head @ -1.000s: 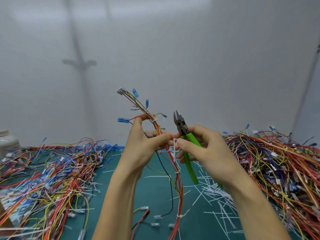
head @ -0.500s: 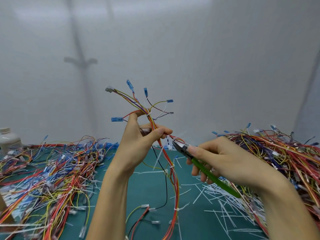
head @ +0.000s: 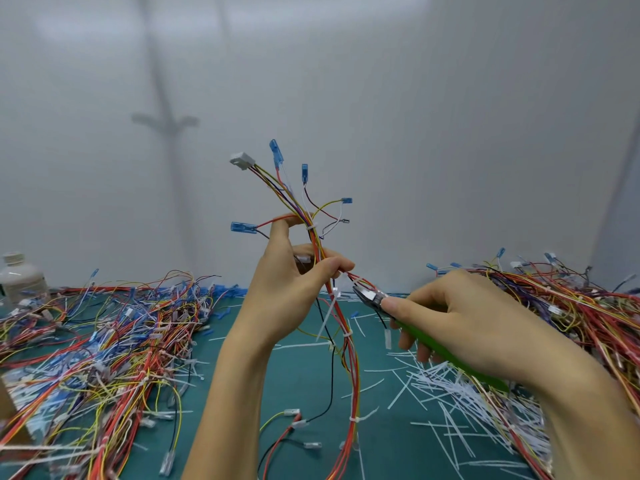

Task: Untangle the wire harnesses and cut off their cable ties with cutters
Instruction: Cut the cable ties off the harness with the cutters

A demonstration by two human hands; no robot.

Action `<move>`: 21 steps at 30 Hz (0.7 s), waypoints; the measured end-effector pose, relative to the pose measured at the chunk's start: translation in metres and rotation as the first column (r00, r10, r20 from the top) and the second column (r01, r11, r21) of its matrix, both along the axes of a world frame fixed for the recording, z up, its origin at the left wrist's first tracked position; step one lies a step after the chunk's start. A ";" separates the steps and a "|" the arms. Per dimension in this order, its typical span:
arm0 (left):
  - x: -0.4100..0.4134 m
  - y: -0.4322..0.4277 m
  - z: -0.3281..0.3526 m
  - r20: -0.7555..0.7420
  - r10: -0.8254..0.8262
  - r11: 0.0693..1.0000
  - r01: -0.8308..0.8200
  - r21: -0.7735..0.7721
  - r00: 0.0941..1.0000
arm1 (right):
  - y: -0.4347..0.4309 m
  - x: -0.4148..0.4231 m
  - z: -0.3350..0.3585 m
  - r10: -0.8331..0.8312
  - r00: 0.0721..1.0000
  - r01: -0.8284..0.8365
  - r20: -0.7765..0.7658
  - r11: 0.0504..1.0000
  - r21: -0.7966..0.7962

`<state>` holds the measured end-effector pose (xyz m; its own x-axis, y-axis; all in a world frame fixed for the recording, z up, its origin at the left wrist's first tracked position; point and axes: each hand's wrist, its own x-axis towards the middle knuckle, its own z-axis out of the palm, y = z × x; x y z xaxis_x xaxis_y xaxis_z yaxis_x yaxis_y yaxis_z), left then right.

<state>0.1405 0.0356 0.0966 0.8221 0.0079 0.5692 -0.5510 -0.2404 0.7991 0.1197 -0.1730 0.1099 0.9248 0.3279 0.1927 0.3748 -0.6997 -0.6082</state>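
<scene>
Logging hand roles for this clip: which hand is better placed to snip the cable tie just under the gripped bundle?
Right. The right hand holds the green cutters, tips beside the cable tie; the left hand only grips the wire harness.

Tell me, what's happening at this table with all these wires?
A person is working through wire harnesses by hand. The left hand grips one wire harness upright, while the right hand holds green-handled cutters, their tip close to a white cable tie just below the left fingers. Piles of harnesses lie on both sides, and snipped tie pieces litter the green mat.
</scene>
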 end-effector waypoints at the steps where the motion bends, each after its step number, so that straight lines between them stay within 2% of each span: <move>1: 0.000 0.000 0.000 -0.001 0.001 1.000 -0.001 0.004 1.000 | 0.000 0.000 0.001 0.000 1.000 -0.001 0.013 1.000 0.009; 11: -0.001 -0.004 0.001 0.002 0.026 0.995 -0.026 0.098 1.000 | 0.004 0.002 0.000 -0.046 0.995 0.049 0.085 0.998 -0.044; 16: 0.000 -0.008 -0.001 0.035 0.074 0.984 -0.078 0.158 0.997 | 0.006 -0.002 0.002 -0.055 0.984 0.081 0.167 0.985 -0.154; 21: 0.001 -0.013 -0.002 0.058 0.078 0.982 -0.086 0.166 0.995 | 0.008 -0.003 0.003 -0.063 0.984 0.090 0.165 0.983 -0.162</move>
